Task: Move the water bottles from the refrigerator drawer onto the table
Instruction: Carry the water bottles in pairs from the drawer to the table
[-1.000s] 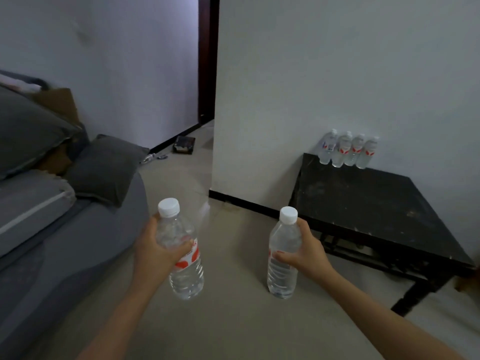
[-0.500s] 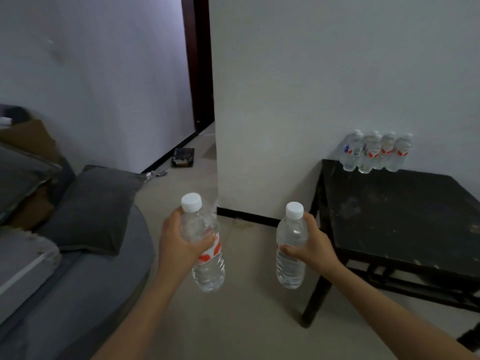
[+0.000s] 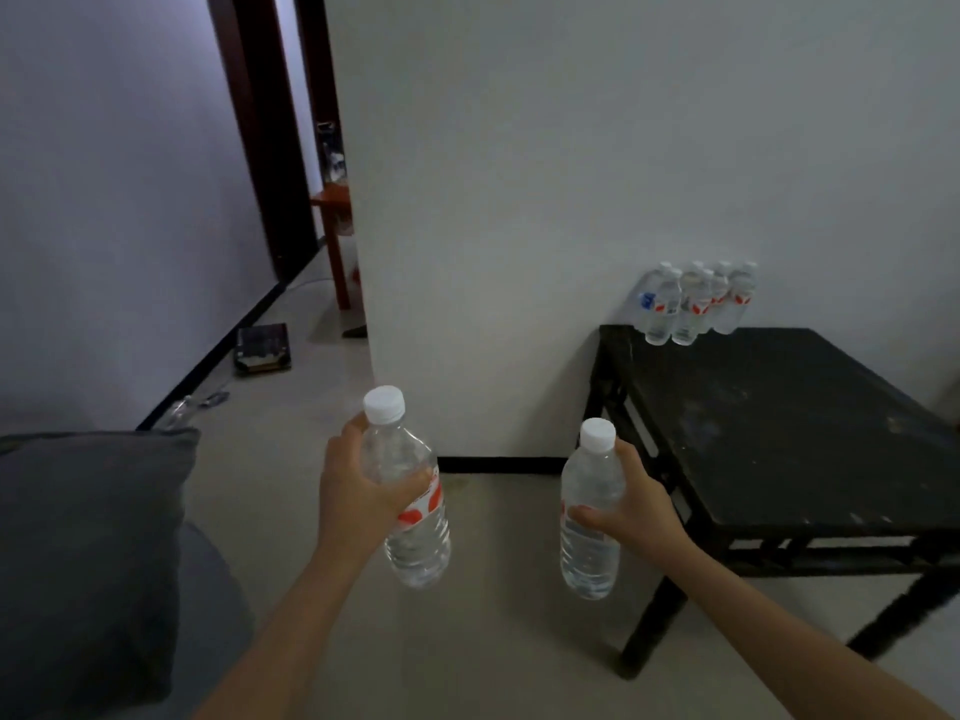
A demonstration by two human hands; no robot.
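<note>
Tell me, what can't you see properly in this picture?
- Bottles on the table: they overlap, so the exact count is unclear in the head view.
- Left hand's bottle: label partly covered by the left hand.
- Doorway items: blurred, wall-hidden.
- Table: right side cut off.

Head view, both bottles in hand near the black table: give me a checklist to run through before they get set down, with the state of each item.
1. Left hand wrapped firmly around its bottle: ok.
2. Right hand wrapped around its bottle: ok.
3. Both white caps on: ok.
4. Bare space on the black table for two more: ok; the bottles already there stand clustered at the back corner by the wall.
5. Carried bottles over the tabletop: not ok; both hang above the floor, left of the table.
6. Caps screwed tight: cannot tell.
</note>
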